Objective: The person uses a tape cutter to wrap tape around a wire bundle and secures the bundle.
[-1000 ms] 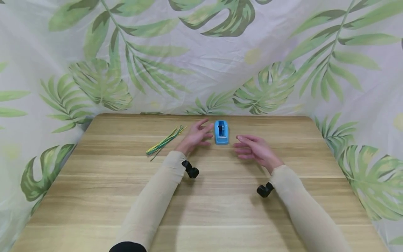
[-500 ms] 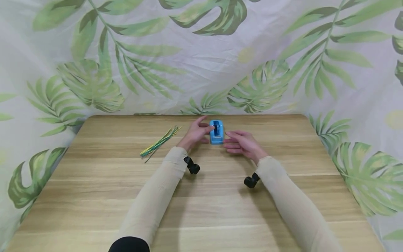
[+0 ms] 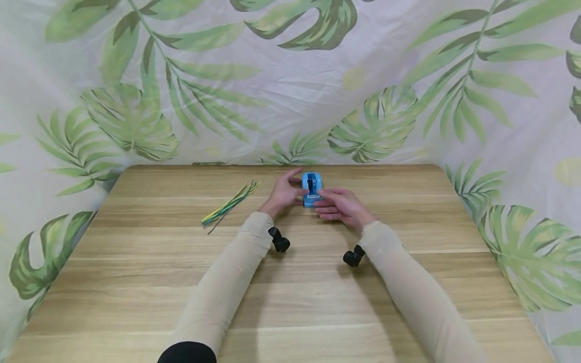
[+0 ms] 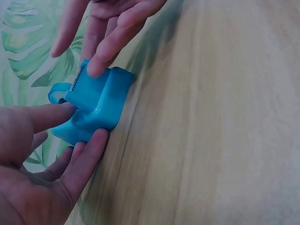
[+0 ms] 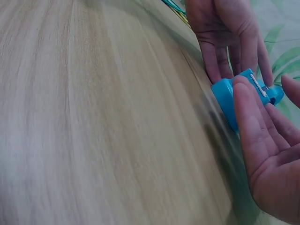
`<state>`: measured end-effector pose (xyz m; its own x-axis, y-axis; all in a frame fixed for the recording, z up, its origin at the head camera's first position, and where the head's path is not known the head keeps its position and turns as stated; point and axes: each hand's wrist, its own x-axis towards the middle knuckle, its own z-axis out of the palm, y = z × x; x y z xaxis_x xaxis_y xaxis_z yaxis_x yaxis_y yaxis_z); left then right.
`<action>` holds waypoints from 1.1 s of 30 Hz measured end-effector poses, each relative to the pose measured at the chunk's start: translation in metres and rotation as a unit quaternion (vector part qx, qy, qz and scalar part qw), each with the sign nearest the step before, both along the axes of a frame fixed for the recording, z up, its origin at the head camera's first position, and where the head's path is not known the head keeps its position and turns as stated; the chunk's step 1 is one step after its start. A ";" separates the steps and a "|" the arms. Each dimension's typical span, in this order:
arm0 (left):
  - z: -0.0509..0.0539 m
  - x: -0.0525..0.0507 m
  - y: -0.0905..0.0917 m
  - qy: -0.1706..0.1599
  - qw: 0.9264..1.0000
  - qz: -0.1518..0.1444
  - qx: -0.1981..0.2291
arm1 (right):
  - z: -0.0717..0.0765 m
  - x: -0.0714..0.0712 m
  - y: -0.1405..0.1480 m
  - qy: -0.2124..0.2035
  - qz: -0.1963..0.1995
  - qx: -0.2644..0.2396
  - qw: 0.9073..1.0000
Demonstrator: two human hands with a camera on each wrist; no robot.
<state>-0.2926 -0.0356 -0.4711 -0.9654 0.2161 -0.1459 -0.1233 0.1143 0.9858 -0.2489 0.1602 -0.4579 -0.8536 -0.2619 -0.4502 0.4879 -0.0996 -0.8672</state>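
Observation:
A small blue tape dispenser point(image 3: 311, 202) stands at the far side of the wooden table, between both hands. On its left, my left hand point(image 3: 283, 194) has its thumb against the dispenser beside the tape wheel and a fingertip at its lower side, as the left wrist view shows. My right hand point(image 3: 342, 204) is at the right front corner. Its fairly straight fingers overlap the dispenser point(image 5: 225, 98) in the right wrist view, while the thumb stands apart. The toothed cutter edge point(image 4: 77, 77) shows in the left wrist view. Some fingertips are hidden behind the dispenser.
A loose bundle of thin green and yellow strands point(image 3: 230, 204) lies left of the left hand. The wooden table point(image 3: 290, 302) ends at the back against a leaf-patterned cloth point(image 3: 290, 91).
Both hands have closed in on the tape dispenser, the right one moving left to its front corner. The head view has shifted slightly. The strands lie unmoved on the table.

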 end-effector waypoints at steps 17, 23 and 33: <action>0.000 0.004 0.002 0.059 0.994 -0.024 -0.089 | -0.005 -0.007 -0.014 -0.014 -0.011 0.000 1.000; -0.001 0.005 0.002 0.062 0.993 -0.030 -0.093 | -0.008 -0.008 -0.016 -0.019 -0.020 0.004 1.000; -0.002 0.005 0.002 0.072 0.992 -0.028 -0.098 | -0.011 -0.009 -0.017 -0.015 -0.038 0.003 0.999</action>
